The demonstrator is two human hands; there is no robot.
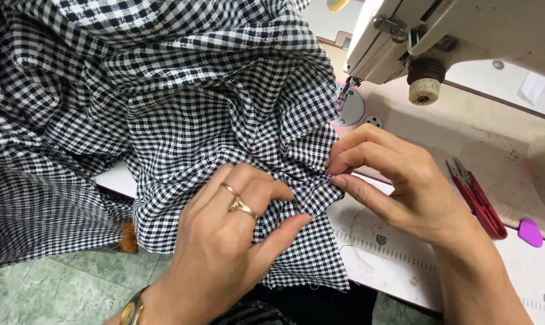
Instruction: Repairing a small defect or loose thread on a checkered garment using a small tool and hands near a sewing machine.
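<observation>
A large black-and-white checked fabric (164, 108) lies bunched over the left side of the sewing table. My left hand (230, 241), with gold rings and a gold bracelet, presses and pinches a fold of the fabric near its lower edge. My right hand (393, 180) pinches the same folded edge from the right, thumb and forefinger closed on it. The two hands nearly touch at the fold. The sewing machine head (441, 36) stands behind, its needle area (347, 90) just beyond the fabric.
Red thread snips (477, 198) lie on the table (477, 132) to the right of my right hand. A purple piece (530, 232) sits at the far right edge. Printed ruler marks (375, 241) run along the table front. Green tiled floor (56, 289) shows below left.
</observation>
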